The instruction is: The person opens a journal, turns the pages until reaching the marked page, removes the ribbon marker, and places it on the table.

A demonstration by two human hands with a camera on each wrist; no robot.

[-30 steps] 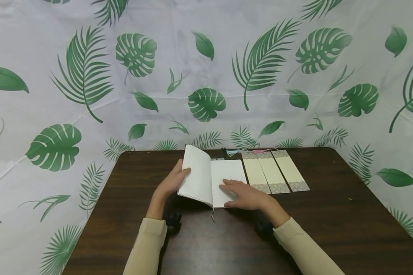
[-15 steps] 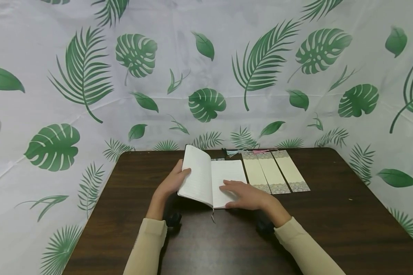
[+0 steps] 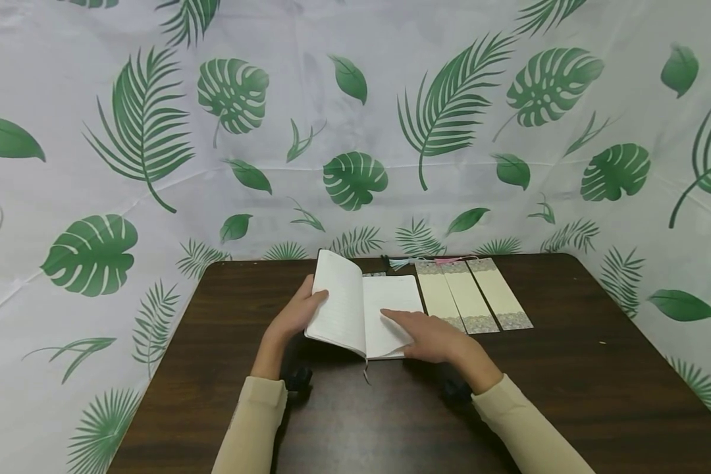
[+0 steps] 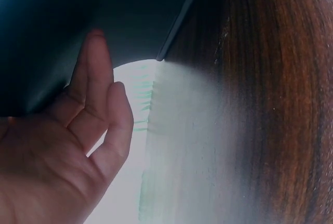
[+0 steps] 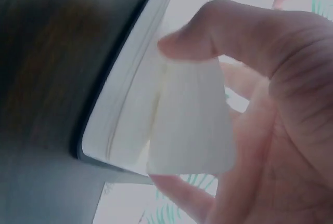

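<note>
An open notebook with white lined pages and a dark cover is on the table. My left hand holds its left side tilted up, thumb over the page edge and fingers behind the cover. On the right side, my right hand pinches the near outer corner of a page. That page curls up off the others, the thumb on one face and fingers behind it. A thin ribbon hangs from the bottom of the spine.
Cream bookmarks with patterned ends lie right of the notebook: a left one, a middle one and a right one. Blue and pink tassels lie at their tops. A leaf-print cloth hangs behind the dark wooden table.
My right hand, earlier spread over the right page, has drawn slightly right and lifted the page's near corner. The left hand and the tilted side have stayed in place.
</note>
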